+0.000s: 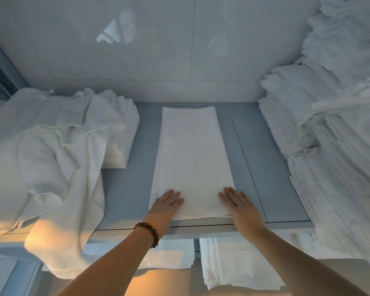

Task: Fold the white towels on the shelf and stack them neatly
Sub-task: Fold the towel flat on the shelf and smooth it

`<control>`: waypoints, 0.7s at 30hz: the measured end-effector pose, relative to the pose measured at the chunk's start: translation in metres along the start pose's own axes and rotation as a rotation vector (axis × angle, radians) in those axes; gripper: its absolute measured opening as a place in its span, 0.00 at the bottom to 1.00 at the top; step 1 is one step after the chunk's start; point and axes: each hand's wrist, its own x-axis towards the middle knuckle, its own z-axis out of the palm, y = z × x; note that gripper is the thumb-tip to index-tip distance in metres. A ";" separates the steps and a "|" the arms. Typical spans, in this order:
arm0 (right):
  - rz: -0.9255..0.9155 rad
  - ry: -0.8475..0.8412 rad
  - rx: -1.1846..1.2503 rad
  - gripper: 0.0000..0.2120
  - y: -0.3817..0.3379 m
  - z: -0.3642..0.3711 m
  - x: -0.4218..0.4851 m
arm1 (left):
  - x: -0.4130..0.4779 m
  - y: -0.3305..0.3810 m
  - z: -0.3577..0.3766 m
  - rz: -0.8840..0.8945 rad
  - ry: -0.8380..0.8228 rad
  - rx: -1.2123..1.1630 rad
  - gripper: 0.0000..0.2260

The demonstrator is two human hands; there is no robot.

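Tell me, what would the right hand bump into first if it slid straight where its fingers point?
Probably nothing soon. The right hand lies flat on the folded towel, fingers pointing along it, so it would slide over the towel and likely reach the back wall first.

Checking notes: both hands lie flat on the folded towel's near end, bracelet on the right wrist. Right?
No: head view shows the bracelet on the left wrist. Left hand and right hand lie flat on the folded towel's near end.
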 end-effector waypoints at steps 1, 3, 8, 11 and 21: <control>0.001 -0.057 -0.004 0.37 0.000 0.002 0.001 | 0.003 -0.001 0.000 0.006 -0.015 -0.008 0.31; 0.009 -0.145 -0.060 0.41 -0.003 0.001 0.007 | 0.005 -0.003 -0.003 -0.014 -0.025 -0.058 0.35; -0.034 -0.182 -0.141 0.43 -0.005 -0.005 0.015 | 0.004 -0.011 -0.016 -0.049 -0.001 -0.113 0.41; -0.087 -0.165 -0.143 0.42 0.000 -0.005 0.007 | -0.001 -0.013 -0.020 -0.036 0.035 -0.081 0.42; -0.124 -0.256 -0.050 0.37 0.002 0.002 -0.020 | -0.037 -0.003 -0.002 0.017 0.026 -0.116 0.28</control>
